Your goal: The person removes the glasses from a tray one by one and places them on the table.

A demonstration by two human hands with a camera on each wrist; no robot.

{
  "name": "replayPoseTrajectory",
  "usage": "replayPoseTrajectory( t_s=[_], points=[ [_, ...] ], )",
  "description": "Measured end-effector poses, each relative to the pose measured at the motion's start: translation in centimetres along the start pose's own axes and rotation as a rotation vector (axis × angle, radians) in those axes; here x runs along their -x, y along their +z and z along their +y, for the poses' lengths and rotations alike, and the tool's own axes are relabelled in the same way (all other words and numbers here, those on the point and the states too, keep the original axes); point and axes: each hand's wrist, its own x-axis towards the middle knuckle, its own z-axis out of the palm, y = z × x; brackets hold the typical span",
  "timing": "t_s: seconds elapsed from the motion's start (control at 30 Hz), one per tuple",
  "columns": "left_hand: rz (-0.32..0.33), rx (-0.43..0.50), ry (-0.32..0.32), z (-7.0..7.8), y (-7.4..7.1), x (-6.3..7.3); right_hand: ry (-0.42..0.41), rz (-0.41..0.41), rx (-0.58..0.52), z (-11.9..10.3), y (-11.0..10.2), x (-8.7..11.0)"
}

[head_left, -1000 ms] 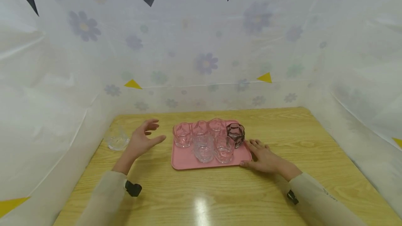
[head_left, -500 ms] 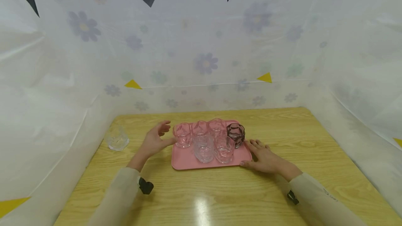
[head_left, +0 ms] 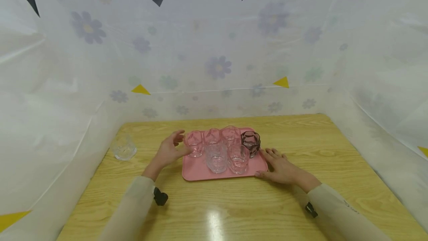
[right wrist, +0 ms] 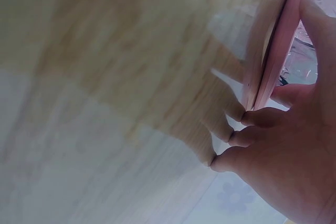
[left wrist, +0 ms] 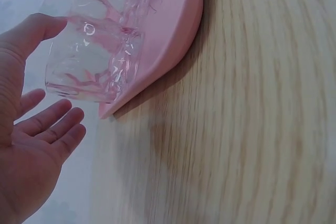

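My left hand [head_left: 169, 151] is at the left side of a pink tray [head_left: 195, 171], with thumb and fingers spread about the tray's back-left clear glass [head_left: 196, 148]. In the left wrist view the thumb reaches the glass's rim, while the other fingers stand apart from it. Several more clear glasses sit close together on the tray, among them a front one [head_left: 216, 161]. At the tray's right end stands a dark-tinted glass [head_left: 250, 144]. My right hand [head_left: 282, 168] lies beside it, thumb at the tray's right edge and other fingertips on the table.
Another clear glass [head_left: 123, 150] stands alone on the wood-grain table [head_left: 214, 205], near its left edge. Pale flowered sheeting [head_left: 219, 66] encloses the back and both sides.
My left hand has moved right, from between the lone glass and the tray up to the tray's back-left glass. My right hand has stayed at the tray's right edge.
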Motion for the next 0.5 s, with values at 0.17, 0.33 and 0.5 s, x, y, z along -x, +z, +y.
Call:
replayPoseTrajectory(
  t_s=[0.17, 0.33, 0.5],
  points=[
    [0.003, -0.005, -0.008, -0.09, 0.38, -0.28, 0.000, 0.000, -0.001, -0.03, -0.07, 0.06],
    [0.008, 0.000, -0.002, -0.11, 0.77, -0.56, 0.000, -0.001, -0.008, -0.06, -0.12, 0.05],
    [0.012, -0.007, -0.011, -0.18, 1.02, -0.76, 0.000, -0.002, -0.012, -0.03, -0.09, 0.06]
  ],
)
